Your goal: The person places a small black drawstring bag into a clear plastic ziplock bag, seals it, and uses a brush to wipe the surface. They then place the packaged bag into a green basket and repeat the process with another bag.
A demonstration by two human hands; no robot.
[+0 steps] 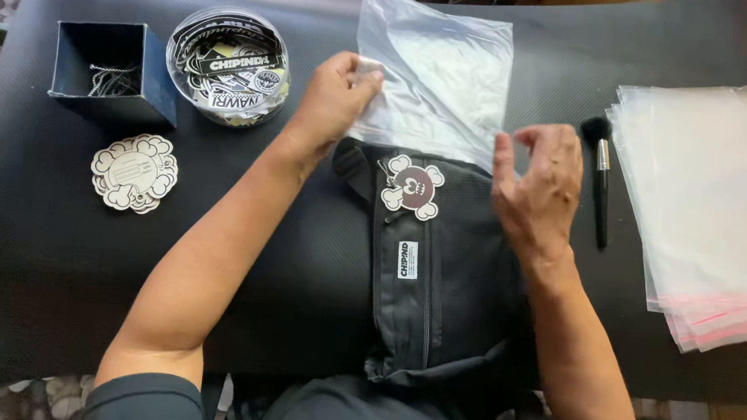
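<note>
The left hand pinched the left edge of a clear plastic bag between thumb and fingers. The right hand hovered with its fingers curled and apart, gripping nothing, just right of the bag's lower corner. Below both hands lay a black pouch. A makeup brush lay just right of the right hand.

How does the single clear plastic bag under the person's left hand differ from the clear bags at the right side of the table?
The single clear bag lies alone at the table's far middle, pinched at its corner by the left hand; the stack of clear bags lies untouched at the right. The single bag is wrinkled and overlaps the black pouch; the stack lies flat, fanned, with pink-red strips along its near edges. Both are transparent plastic.
</note>
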